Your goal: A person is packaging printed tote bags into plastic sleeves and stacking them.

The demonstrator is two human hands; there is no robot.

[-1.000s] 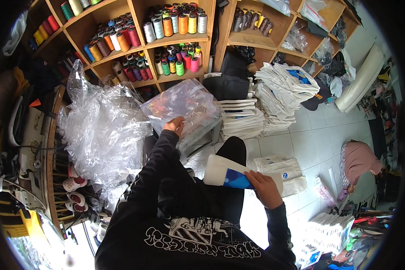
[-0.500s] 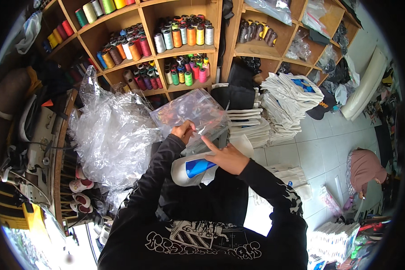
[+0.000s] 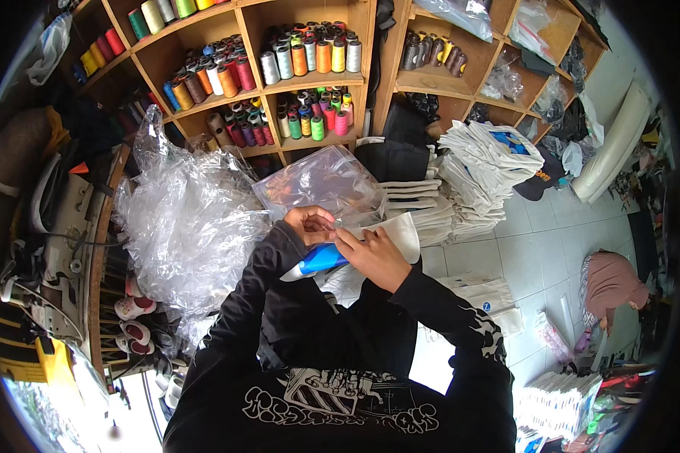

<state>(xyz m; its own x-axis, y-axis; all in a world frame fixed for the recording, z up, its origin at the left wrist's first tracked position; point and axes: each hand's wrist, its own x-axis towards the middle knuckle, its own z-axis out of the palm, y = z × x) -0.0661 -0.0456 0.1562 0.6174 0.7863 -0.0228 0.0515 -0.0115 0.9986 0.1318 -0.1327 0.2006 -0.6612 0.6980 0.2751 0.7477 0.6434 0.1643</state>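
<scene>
My left hand (image 3: 310, 225) is closed, fingertips pinched together close to my right thumb. What it pinches, if anything, is too small to tell. My right hand (image 3: 376, 258) grips a white cloth bag (image 3: 402, 235) with a blue print, its fingers bent over the upper edge. The cloth bag is bent and tilted in front of my lap, its blue part below both hands. Just beyond my fingers lies a stack of clear plastic bags (image 3: 321, 180).
A big heap of crumpled clear plastic (image 3: 185, 219) rises at my left. Folded cloth bags (image 3: 476, 181) are piled at the right. Shelves with thread cones (image 3: 310, 57) stand ahead. Another person (image 3: 616, 283) sits low at the far right, beside more stacked bags (image 3: 555, 408).
My right hand has moved left toward my left hand, its stretched index finger now bent. The cloth bag has risen and tilted under it. My hands now nearly meet.
</scene>
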